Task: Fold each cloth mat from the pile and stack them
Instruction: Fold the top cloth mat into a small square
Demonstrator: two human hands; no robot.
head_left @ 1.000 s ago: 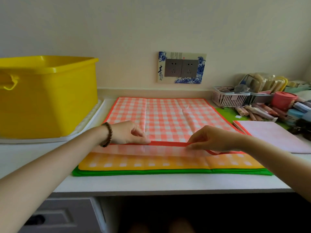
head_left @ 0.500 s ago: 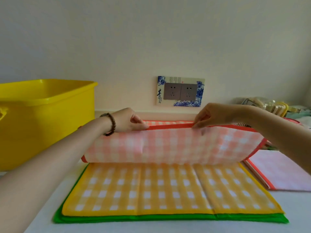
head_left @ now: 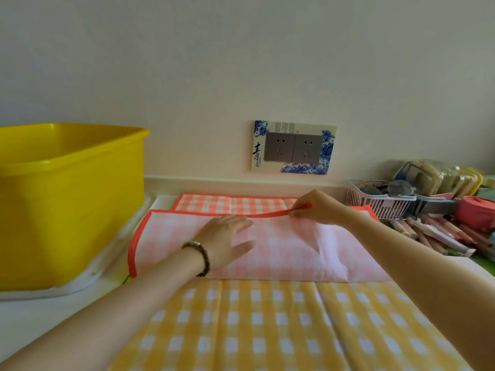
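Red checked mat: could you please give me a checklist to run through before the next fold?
1. Right hand grip on the red border: pinching it, ok.
2. Left hand flat on the red checked mat: ok.
3. Folded edge meets the far edge: not ok, a strip of checks shows beyond it.
4. Folded layer smooth: not ok, a ridge rises near the grip.
5. Right-side corners matched: cannot tell, the forearm hides them.
6. Yellow mat underneath lying flat: ok.
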